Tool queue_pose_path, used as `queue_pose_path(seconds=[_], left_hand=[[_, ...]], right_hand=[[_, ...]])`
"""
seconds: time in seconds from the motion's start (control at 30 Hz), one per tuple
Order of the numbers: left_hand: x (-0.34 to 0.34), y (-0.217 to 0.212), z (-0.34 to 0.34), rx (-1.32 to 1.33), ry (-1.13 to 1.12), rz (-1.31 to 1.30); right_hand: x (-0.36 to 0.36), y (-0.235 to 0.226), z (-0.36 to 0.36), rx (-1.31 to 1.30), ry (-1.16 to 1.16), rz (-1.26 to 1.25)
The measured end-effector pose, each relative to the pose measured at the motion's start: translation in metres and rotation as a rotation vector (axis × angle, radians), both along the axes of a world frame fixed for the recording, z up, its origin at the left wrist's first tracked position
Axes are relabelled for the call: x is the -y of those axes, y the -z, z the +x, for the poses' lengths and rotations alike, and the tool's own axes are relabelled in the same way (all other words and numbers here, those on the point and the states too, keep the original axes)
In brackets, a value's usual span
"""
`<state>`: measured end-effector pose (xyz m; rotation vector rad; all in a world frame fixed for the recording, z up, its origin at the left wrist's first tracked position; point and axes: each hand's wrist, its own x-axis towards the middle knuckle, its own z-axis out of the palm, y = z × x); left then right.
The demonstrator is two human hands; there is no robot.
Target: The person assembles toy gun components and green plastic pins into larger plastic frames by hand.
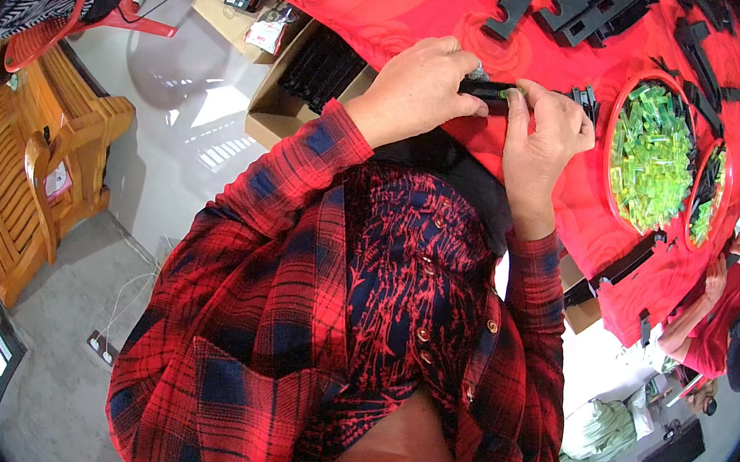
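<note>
Over the near edge of the red cloth, my left hand [427, 87] grips one end of a short black plastic strip [485, 89]. The thumb lies below the strip and the fingers curl around its far side. My right hand [546, 128] pinches at the strip's other end, where a bit of a small green plastic piece [508, 92] shows by the thumb and fingertip. How far the green piece sits in the strip is hidden. To the right of my right hand stands a red-rimmed round tray [613, 167] heaped with clear yellow-green plastic pieces [652, 158].
Long black plastic parts [596, 12] lie at the far side of the red-covered table [396, 6]. A smaller red tray [708, 196] holds more pieces. Left of the table, a cardboard box [264, 123] contains black parts. Another person's arm [699, 310] is at the right.
</note>
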<state>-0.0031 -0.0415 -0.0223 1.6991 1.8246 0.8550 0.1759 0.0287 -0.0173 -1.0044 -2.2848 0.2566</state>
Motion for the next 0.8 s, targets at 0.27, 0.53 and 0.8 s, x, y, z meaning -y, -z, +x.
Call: queue_pose_path(seconds=[0.27,0.53,0.8], left_hand=[[-0.003,0.002,-0.002,0.010,-0.002,-0.046],[-0.002,0.001,0.000,-0.047,-0.005,0.022],[0.004,-0.005,-0.002,-0.068,0.026,0.001]], right_hand=[[-0.003,-0.001,0.002,0.078,-0.022,-0.003],[-0.003,0.003,0.000,0.060,-0.063,0.010],[-0.002,-0.007,-0.002,0.154,-0.056,0.064]])
